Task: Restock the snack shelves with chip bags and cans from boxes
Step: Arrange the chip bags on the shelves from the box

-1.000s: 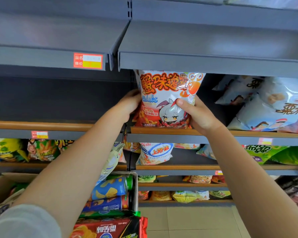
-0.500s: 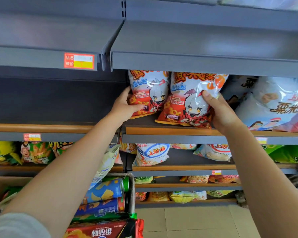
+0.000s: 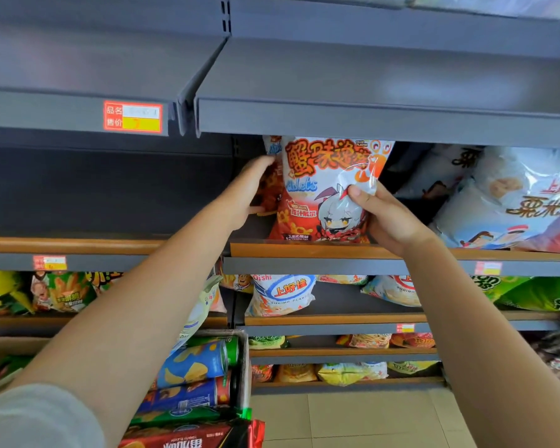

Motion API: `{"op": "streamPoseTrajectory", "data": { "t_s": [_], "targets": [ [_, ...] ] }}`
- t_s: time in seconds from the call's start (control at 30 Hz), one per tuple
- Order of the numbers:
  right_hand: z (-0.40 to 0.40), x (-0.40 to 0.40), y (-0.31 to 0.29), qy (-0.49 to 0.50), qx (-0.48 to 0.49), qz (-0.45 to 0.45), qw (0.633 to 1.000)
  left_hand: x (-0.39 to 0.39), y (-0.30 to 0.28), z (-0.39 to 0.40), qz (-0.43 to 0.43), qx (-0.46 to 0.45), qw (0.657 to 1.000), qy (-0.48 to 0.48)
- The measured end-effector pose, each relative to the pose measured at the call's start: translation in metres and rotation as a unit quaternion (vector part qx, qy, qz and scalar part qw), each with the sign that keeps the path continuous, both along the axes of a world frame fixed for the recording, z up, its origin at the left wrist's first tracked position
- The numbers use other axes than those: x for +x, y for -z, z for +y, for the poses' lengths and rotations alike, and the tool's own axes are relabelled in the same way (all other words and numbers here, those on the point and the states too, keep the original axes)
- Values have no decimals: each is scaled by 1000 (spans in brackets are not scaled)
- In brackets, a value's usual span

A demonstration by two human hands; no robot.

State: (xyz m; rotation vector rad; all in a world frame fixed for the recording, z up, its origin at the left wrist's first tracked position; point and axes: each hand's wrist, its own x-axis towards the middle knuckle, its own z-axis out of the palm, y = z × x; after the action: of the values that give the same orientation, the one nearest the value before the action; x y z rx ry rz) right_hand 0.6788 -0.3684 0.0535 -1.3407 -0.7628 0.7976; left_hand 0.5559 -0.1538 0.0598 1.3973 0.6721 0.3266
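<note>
A white and orange chip bag (image 3: 320, 189) with a cartoon figure stands upright at the front of the wood-edged shelf (image 3: 304, 250). My right hand (image 3: 385, 218) pinches its right edge. Behind it and to the left, a second bag of the same kind (image 3: 270, 189) is partly hidden. My left hand (image 3: 249, 192) rests against this rear bag with curled fingers. A cardboard box (image 3: 243, 367) at the lower left holds blue chip cans (image 3: 191, 363) and more bags.
Large white and blue bags (image 3: 511, 202) fill the same shelf to the right. The shelf bay to the left is dark and bare. A grey shelf (image 3: 369, 121) hangs close overhead. Lower shelves hold several snack bags. Tiled floor lies below.
The two bags stood side by side half a second ago. My right hand has since slid its bag left, in front of the other, and my left hand now sits on the rear bag.
</note>
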Motion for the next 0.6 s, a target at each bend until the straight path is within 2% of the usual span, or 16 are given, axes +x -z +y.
{"op": "streamPoseTrajectory", "data": {
  "t_s": [0.1, 0.3, 0.43, 0.53, 0.6],
  "targets": [
    [12, 6, 1, 14, -9, 8, 1000, 0, -2, 1, -35, -35, 998, 24],
    [46, 17, 0, 6, -51, -7, 999, 13, 3, -3, -45, 9, 997, 57],
    [59, 24, 5, 35, -77, -37, 996, 19, 6, 5, -85, 41, 995, 32],
    [71, 25, 10, 86, -24, -56, 994, 25, 5, 20, -114, 86, 990, -17],
    [78, 25, 8, 104, 10, -84, 991, 28, 1, 27, -97, 162, 980, -58]
  ]
}}
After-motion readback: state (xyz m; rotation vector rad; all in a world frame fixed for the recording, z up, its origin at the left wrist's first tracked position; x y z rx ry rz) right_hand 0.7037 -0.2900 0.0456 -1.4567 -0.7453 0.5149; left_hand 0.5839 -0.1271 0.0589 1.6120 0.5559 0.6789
